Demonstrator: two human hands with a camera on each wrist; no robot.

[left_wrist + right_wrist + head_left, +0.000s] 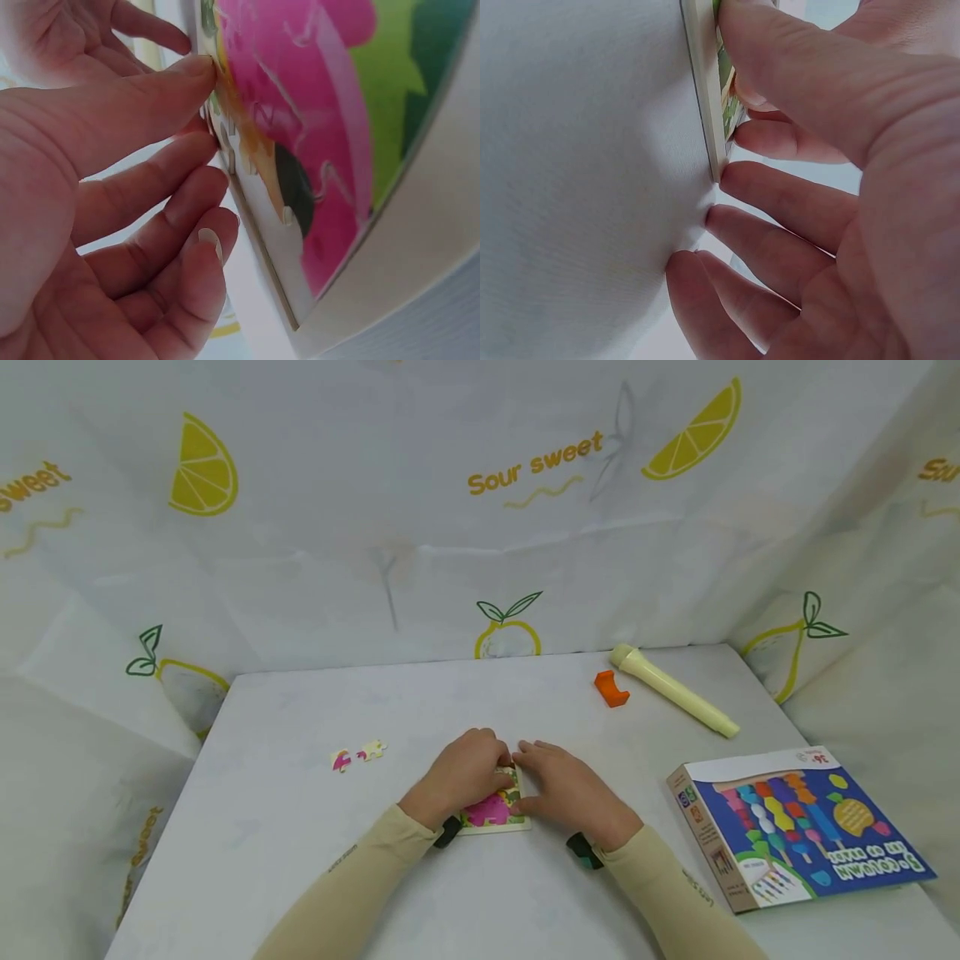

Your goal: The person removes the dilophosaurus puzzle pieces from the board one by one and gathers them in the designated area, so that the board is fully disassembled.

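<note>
A small jigsaw board (pixel 498 831) with a pink animal on a green ground lies flat on the table between both hands. My left hand (pixel 468 768) is over its far left part, thumb and forefinger pinching a jigsaw piece (pixel 231 86) at the board's edge. Beside that piece, a bare pale gap shows in the picture. My right hand (pixel 570 789) rests along the board's right side, its thumb on the border and forefinger touching the far corner. The other right fingertips (pixel 679 262) rest on the table. The left hand partly covers the picture in the head view.
Two loose jigsaw pieces, one pink and white (pixel 341 761) and one mostly cream (pixel 372 750), lie left of the hands. At the back right are an orange curved block (pixel 612 689) and a pale yellow stick (pixel 675 691). A blue game box (pixel 810 827) lies at the right.
</note>
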